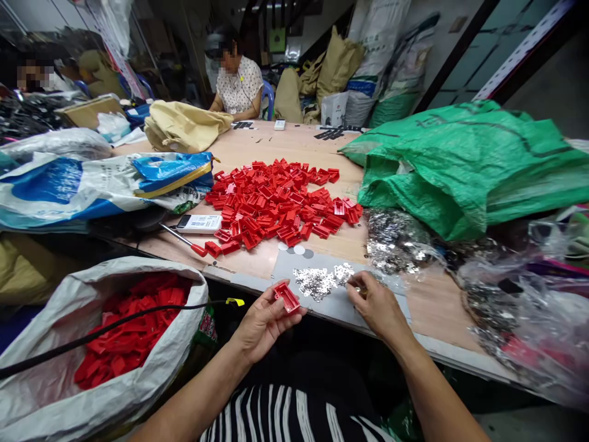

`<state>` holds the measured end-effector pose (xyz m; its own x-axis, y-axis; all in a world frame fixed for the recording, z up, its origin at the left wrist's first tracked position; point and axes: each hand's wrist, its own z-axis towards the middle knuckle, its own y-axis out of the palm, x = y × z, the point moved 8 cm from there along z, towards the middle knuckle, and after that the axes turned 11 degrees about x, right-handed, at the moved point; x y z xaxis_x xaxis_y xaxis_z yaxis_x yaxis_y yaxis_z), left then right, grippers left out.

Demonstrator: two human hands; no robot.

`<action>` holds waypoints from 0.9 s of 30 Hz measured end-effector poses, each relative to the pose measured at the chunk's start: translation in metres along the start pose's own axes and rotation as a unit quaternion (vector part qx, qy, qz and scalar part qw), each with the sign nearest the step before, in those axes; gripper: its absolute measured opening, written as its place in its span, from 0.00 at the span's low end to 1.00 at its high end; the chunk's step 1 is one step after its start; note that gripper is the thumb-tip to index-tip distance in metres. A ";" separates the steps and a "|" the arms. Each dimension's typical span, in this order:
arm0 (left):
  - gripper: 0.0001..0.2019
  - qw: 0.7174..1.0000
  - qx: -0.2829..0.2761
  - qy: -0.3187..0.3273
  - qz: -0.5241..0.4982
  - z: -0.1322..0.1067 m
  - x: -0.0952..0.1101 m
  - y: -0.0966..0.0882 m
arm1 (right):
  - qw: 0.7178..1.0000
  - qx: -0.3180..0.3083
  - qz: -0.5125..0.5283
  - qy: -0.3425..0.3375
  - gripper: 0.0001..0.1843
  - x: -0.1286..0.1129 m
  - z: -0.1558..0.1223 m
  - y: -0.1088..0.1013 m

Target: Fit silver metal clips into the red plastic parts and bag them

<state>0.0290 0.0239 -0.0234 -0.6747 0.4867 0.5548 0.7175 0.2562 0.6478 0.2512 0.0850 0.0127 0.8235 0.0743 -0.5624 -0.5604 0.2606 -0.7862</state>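
Note:
My left hand (271, 320) holds a small red plastic box-shaped housing (288, 298), its hollow side facing up, just off the table's front edge. Over the grey sheet (354, 307), my right hand (375, 301) has its fingers drawn together in a pinch at the right side of a pile of small shiny metal pieces (317, 281). Whatever is between those fingertips is too small to make out. Beyond both hands a large heap of similar red housings (280, 199) covers the middle of the table.
At lower left, a white sack (184, 273) holds more red parts. A screwdriver-like tool (186, 240) lies beside a white-and-black device (200, 224). A green sack (460, 166) and a bag of metal parts (398, 239) lie at right. Across the table sits another person (239, 86).

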 end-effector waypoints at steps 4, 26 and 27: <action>0.25 0.999 -0.001 0.039 0.018 -0.001 0.003 0.004 | 0.980 -0.064 0.188 -0.019 0.10 -0.036 -0.010 0.008; 0.13 0.998 -0.033 -0.053 -0.032 -0.004 -0.007 0.009 | 0.947 -0.048 0.239 -0.211 0.06 -0.114 -0.026 0.009; 0.12 0.997 -0.026 -0.061 -0.040 -0.004 -0.008 0.008 | 0.944 -0.051 0.235 -0.225 0.07 -0.116 -0.026 0.009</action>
<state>0.0394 0.0185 -0.0211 -0.7005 0.5657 0.4351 0.6506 0.2558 0.7150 0.1480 0.0533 0.0645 0.4225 0.5664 -0.7076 -0.8601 0.0045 -0.5100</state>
